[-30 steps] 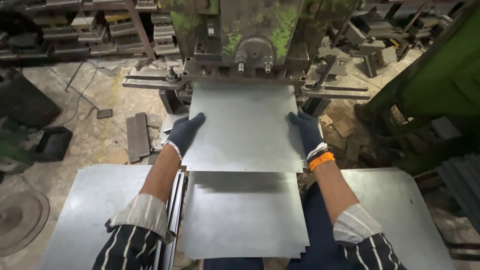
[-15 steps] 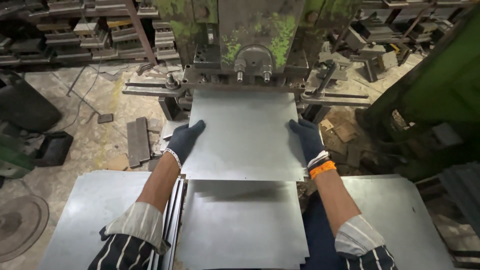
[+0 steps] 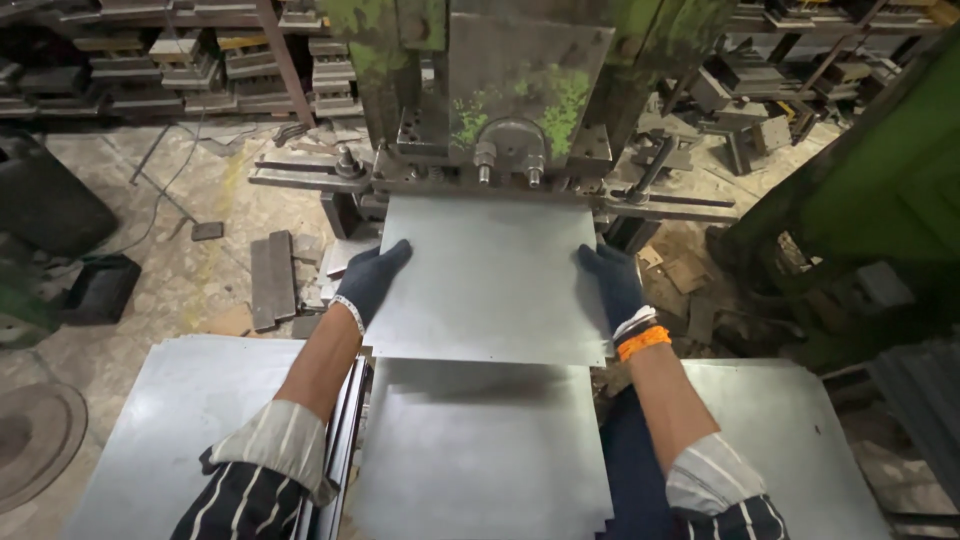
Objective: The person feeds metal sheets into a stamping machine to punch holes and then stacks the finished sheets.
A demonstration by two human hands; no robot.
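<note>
Holding a flat grey metal sheet (image 3: pixel 485 285) by its two side edges, far edge now sitting right at the mouth of the green press (image 3: pixel 500 90), a little deeper than a moment ago, when more of the bed in front of the machine was showing. Gripping the left edge with the left hand (image 3: pixel 372 282) in a dark glove, fingers laid over the top face, thumb hidden beneath. Gripping the right edge with the right hand (image 3: pixel 612 285), also dark-gloved, fingers curled over the rim, an orange band (image 3: pixel 643 343) at the wrist. Both hands sitting nearer the far end of the sheet than half a second back, arms stretched further out.

Lying level and nearly square, sides running straight away from the body toward the press, near edge running across the view from left to right; long axis hard to tell, perhaps slightly the crosswise one. Hovering just above a stack of like sheets (image 3: pixel 480 450) on the lap side, near edge overlapping the far end of that stack. Flanked by more sheets (image 3: pixel 190 420) lying flat to the left and another pile (image 3: pixel 790 440) to the right.
</note>
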